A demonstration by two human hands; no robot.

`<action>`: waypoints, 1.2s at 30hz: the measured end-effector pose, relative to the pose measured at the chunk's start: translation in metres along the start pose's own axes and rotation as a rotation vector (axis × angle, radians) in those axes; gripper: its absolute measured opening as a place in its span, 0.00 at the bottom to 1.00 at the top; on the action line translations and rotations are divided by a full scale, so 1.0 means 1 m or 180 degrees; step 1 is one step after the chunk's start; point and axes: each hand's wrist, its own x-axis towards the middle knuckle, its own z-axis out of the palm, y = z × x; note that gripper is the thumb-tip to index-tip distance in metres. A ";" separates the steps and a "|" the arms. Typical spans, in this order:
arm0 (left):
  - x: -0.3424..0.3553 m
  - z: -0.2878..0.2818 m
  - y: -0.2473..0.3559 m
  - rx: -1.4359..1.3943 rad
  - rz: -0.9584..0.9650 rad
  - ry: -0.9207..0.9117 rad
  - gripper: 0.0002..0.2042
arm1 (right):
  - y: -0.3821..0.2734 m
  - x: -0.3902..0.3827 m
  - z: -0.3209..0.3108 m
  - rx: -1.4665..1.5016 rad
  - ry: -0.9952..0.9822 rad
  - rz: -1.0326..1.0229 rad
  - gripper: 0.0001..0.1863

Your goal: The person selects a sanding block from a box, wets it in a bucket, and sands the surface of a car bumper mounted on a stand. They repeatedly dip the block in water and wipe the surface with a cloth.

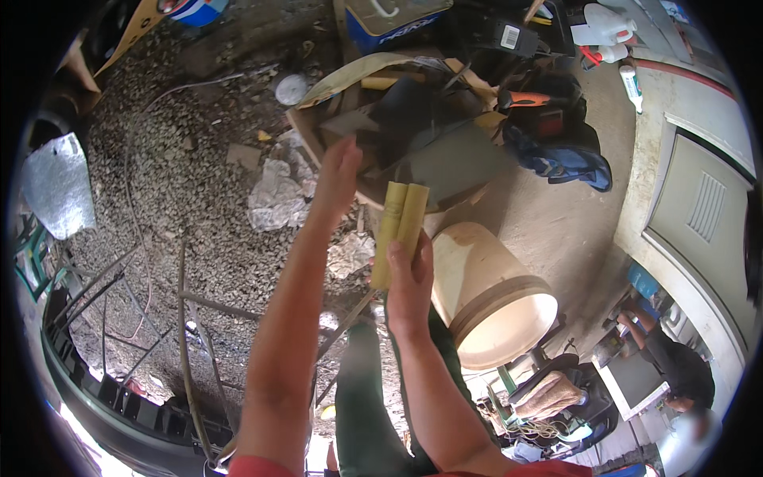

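Two yellowish tubes (401, 226), lying side by side, are gripped in my right hand (409, 282), with the fingers wrapped round their lower part. My left hand (340, 179) reaches to the near left rim of an open box (304, 135). Its fingers are blurred and partly lost against the box, so their pose does not show. Inside the box are dark pieces and a grey flat sheet (461, 163). Another yellow piece (381, 82) lies toward its far side.
A whitish bucket (493, 294) lies tipped beside my right forearm. Crumpled plastic (278, 195) rests on the gravel to the left. An orange-handled tool (526, 99) and a blue cloth (568, 167) are right of the box. Metal rods (183, 318) stand at lower left; another person (675, 366) is at lower right.
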 end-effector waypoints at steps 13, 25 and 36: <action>0.247 0.023 -0.060 0.2463 -0.1175 -0.1156 0.28 | -0.049 0.039 0.002 -0.1394 -0.0206 0.0060 0.34; 0.106 0.074 -0.037 0.1731 0.0685 -0.0090 0.16 | -0.049 0.038 -0.015 -0.0423 0.0356 -0.0084 0.31; 0.044 0.104 -0.026 0.2482 0.1252 0.0127 0.19 | -0.032 0.021 -0.008 -0.0276 0.0381 -0.0461 0.28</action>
